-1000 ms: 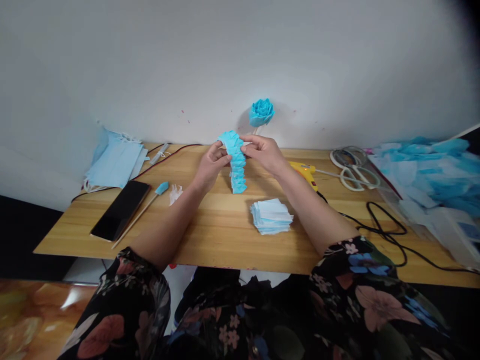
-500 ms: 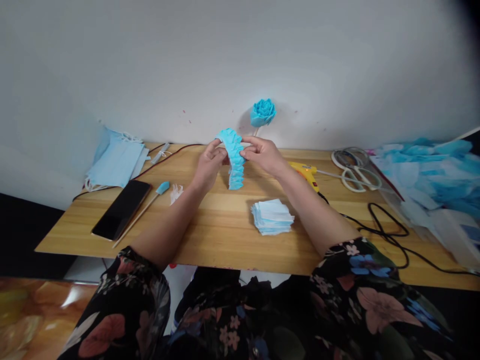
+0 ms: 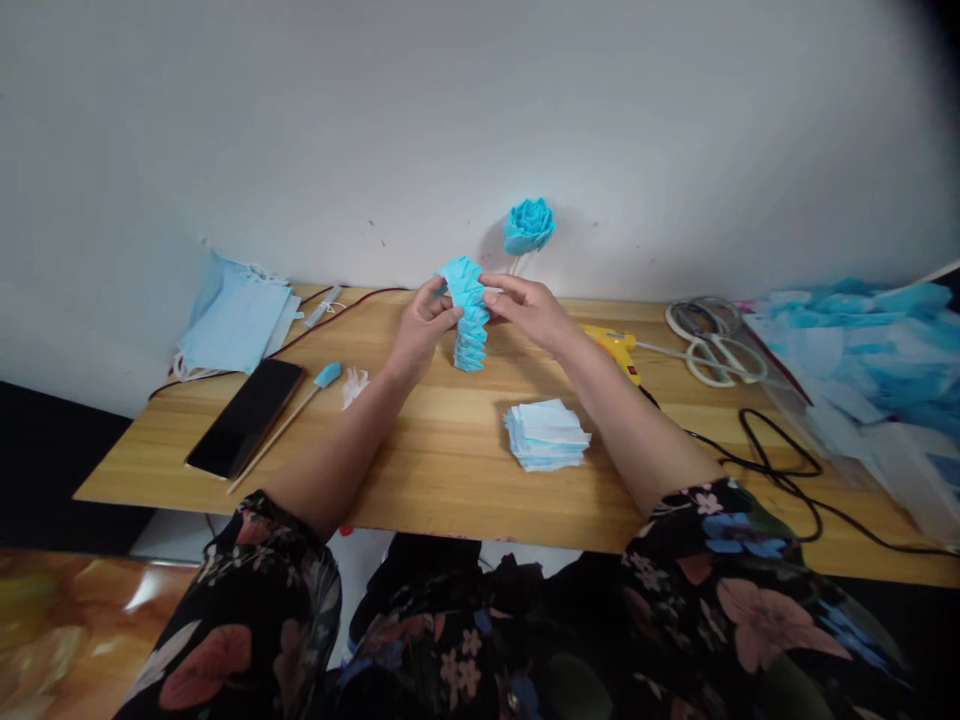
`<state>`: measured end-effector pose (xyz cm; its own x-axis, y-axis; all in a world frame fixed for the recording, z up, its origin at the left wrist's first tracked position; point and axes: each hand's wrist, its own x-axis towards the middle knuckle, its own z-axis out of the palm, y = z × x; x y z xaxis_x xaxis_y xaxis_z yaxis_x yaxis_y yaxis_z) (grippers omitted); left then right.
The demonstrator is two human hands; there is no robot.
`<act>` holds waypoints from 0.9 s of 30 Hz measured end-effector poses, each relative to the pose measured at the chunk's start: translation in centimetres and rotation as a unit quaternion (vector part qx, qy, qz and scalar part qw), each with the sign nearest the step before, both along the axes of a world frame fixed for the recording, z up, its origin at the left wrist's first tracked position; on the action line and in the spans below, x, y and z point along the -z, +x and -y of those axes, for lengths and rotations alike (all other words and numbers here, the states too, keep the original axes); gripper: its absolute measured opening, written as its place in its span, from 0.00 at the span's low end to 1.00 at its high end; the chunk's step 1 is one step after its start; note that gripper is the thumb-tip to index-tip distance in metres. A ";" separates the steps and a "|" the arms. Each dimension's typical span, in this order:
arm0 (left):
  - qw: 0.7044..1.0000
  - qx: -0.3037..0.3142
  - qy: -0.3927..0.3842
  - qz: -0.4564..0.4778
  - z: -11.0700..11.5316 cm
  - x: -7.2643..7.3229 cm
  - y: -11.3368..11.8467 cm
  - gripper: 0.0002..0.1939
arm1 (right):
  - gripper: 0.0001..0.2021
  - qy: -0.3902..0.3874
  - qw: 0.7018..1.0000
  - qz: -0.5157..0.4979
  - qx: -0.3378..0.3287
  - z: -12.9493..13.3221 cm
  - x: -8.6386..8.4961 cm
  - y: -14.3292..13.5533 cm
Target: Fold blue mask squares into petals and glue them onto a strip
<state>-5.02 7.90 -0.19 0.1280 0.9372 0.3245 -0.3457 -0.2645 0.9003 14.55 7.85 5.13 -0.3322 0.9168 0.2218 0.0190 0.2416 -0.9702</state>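
A pleated blue strip [image 3: 470, 325] of folded mask-like fabric hangs above the table, its lower end pointing down. My left hand [image 3: 426, 322] pinches its upper left side, thumb across the front. From the right, my right hand [image 3: 526, 308] grips the strip's other edge between thumb and fingers; some fingertips are hidden behind it. Just beyond, a blue fabric flower [image 3: 529, 226] on a stick stands against the wall. On the table below my right forearm lies a stack of pale blue cut squares [image 3: 547, 436].
Left are face masks [image 3: 234, 318], a phone [image 3: 246, 418], a blue-tipped stick [image 3: 289, 422] and white scraps [image 3: 354, 387]. Right are a yellow glue gun [image 3: 616, 352] with a black cord [image 3: 769, 465], scissors [image 3: 724, 362] and a heap of blue fabric pieces [image 3: 885, 340].
The strip has turned so its folded face shows more squarely. My left thumb has shifted onto its front edge. The objects on the table stay in place.
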 end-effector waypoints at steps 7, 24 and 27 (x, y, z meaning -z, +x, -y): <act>1.000 0.003 0.012 0.004 0.1 0.0 0.3 0.36 | 0.33 0.035 0.997 0.060 0.021 -0.6 0.9 0.1; 0.998 -0.047 -0.034 0.021 0.3 -0.7 0.3 0.36 | 0.14 -0.023 0.992 0.078 -0.098 0.6 0.1 0.1; 0.998 -0.031 -0.046 0.019 0.8 -1.4 0.5 0.31 | 0.13 -0.017 0.996 0.066 -0.066 0.6 0.0 0.1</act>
<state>-4.53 7.06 1.18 0.0574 0.9691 0.2400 -0.3661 -0.2032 0.9081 14.63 7.28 5.09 -0.4738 0.8699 0.1373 0.1166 0.2165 -0.9693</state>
